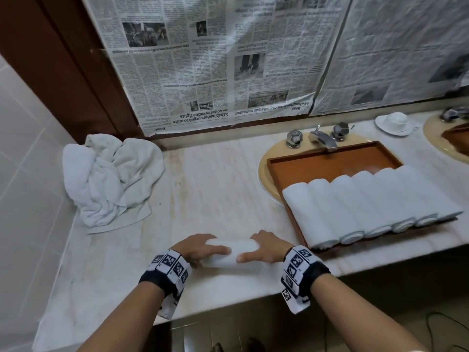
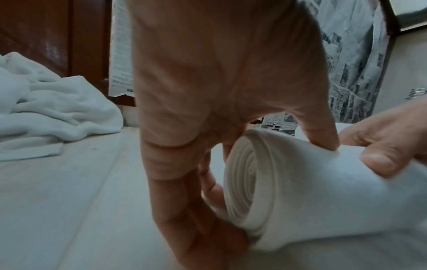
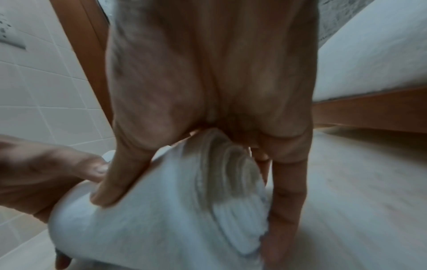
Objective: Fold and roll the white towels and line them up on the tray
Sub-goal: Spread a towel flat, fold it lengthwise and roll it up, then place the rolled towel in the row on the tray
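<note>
A rolled white towel (image 1: 229,253) lies on the marble counter near its front edge. My left hand (image 1: 205,246) grips its left end and my right hand (image 1: 261,247) grips its right end, thumbs on the near side and fingers over the top. The left wrist view shows the roll's spiral end (image 2: 249,182) beside my left hand (image 2: 219,109). In the right wrist view my right hand (image 3: 208,91) wraps the roll's other end (image 3: 161,219). To the right, a brown wooden tray (image 1: 330,168) holds several rolled towels (image 1: 368,204) side by side. A heap of unfolded white towels (image 1: 109,179) sits at the back left.
The tray rests over a beige sink (image 1: 265,179) with a chrome tap (image 1: 323,138) behind it. An upturned white cup on a saucer (image 1: 394,123) stands at the back right. Newspaper (image 1: 215,59) covers the wall. Bare counter (image 1: 215,186) lies between heap and tray.
</note>
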`<action>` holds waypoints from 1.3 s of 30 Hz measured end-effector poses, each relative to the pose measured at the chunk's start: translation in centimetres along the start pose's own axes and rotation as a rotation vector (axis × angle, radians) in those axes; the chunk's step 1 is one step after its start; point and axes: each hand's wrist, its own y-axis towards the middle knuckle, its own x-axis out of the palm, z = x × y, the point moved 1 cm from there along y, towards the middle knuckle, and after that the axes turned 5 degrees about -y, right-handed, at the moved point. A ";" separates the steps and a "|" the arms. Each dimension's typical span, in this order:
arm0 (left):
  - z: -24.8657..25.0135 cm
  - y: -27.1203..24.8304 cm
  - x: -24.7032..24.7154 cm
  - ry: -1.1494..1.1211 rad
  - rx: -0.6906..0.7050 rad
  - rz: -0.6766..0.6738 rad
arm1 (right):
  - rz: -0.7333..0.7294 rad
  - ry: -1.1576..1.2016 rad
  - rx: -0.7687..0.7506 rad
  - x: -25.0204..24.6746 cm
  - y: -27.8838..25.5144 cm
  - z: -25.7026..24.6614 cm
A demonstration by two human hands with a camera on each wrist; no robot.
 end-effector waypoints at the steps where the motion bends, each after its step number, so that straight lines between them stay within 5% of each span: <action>1: 0.3 -0.2 0.0 0.012 -0.010 -0.038 | -0.015 0.019 0.001 0.1 -0.3 -0.1; 18: 1.4 -1.5 1.1 0.029 0.023 -0.338 | -0.142 0.006 -0.010 -1.9 -5.3 0.0; 28: 12.0 1.0 -2.0 -0.126 0.368 0.004 | 0.270 0.251 -0.131 -12.9 -7.8 7.8; 33: 19.7 5.0 -2.4 -0.362 0.410 0.126 | 0.412 0.583 -0.202 -19.1 -5.7 14.0; 39: 25.6 11.2 -1.6 -0.458 0.372 0.298 | 0.529 0.466 -0.182 -23.9 -0.2 20.7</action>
